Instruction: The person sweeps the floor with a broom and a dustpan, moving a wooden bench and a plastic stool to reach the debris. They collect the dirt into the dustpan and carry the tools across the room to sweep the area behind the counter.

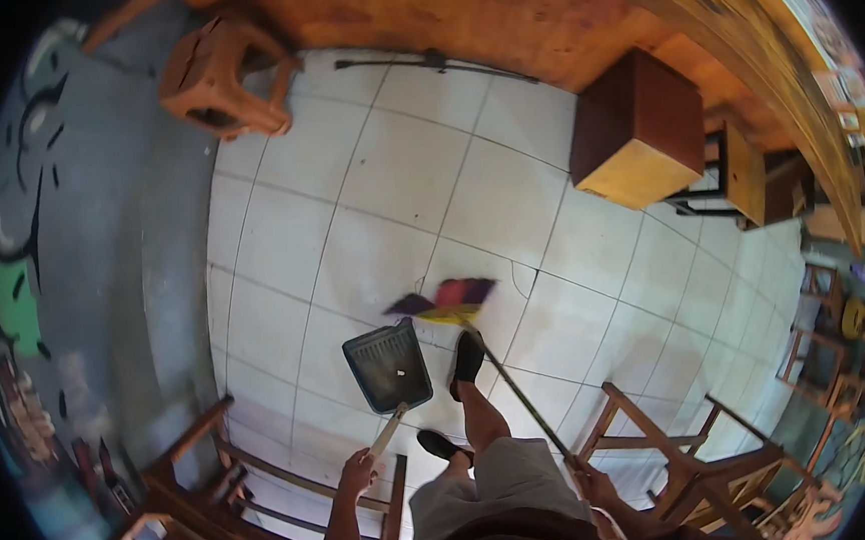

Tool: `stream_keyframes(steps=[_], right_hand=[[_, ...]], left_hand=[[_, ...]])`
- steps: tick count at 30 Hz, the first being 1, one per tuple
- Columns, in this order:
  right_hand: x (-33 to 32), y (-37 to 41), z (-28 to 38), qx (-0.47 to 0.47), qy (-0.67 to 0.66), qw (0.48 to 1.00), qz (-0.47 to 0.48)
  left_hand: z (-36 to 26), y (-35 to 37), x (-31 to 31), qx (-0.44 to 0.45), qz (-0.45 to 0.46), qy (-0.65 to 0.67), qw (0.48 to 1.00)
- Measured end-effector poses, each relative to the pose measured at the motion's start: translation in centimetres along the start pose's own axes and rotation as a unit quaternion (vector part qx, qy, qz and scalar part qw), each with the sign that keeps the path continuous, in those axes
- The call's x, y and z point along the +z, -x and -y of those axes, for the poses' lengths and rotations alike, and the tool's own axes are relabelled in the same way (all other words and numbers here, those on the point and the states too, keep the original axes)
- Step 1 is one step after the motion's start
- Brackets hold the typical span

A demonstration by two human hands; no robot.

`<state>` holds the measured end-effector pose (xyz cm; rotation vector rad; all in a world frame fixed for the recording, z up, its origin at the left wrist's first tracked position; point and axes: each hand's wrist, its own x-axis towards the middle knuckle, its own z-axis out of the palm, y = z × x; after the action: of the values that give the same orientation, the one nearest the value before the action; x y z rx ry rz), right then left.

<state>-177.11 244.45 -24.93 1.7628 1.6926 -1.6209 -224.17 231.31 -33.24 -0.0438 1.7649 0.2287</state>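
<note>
My left hand is closed round the pale handle of a dark dustpan, which is on the tiled floor with a small white scrap in its pan. The fingers of my right hand are wrapped round the long thin stick of a broom. Its purple, red and yellow bristles are at the floor just beyond the dustpan and in front of my forward foot. The bristles look slightly blurred.
Wooden chairs stand close by at the lower left and lower right. An orange plastic stool is at the upper left by the grey wall. A red-brown box stands along the wooden counter, near a black metal stand base.
</note>
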Motion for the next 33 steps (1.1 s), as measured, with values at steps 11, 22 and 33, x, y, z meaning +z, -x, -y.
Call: stream_keyframes(steps=[11, 22, 33], right_hand=[[8.7, -42.3, 20.9, -0.088, 0.157, 0.984, -0.013], [4.8, -12.2, 2.1, 0.111, 0.488, 0.851, 0.159], [4.0, -13.9, 8.8, -0.093, 0.433, 0.895, 0.044]], left_hand=[[8.0, 2.4, 0.0, -0.005, -0.024, -0.025, 0.999], [12.3, -0.4, -6.0, 0.021, -0.029, 0.021, 0.999], [19.2, -1.2, 1.6, 0.107, -0.242, 0.000, 0.964]])
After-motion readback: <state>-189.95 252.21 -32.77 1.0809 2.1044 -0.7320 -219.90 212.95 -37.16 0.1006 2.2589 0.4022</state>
